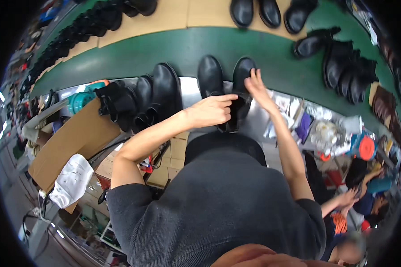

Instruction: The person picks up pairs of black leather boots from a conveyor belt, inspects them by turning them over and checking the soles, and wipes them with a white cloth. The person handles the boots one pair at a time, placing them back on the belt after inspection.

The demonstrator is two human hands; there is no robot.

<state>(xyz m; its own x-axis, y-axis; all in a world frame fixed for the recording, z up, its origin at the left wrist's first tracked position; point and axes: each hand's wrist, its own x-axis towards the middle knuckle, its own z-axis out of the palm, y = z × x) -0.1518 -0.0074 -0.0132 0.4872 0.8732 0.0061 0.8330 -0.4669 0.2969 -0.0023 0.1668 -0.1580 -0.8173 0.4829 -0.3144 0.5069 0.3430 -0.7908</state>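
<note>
Two black leather boots stand in front of me, toes pointing away, at the near edge of the green conveyor. My left hand (211, 110) is at the shaft of the right-hand boot (244, 71). Its index finger stretches across toward the right, and the other fingers are curled in at the boot's opening. What those fingertips grip is partly hidden. My right hand (257, 88) lies along the right side of that same boot, with its fingers extended and touching near the toe. The other boot (210, 73) stands just left of it, with my left hand passing close behind its heel.
More black boots (165, 84) stand to the left beside a bent cardboard sheet (71, 147). Rows of shoes line the far side of the green belt (165, 49). Plastic-wrapped bits (327, 135) and an orange-and-teal container (365, 147) lie right. A co-worker's hands (346, 199) show lower right.
</note>
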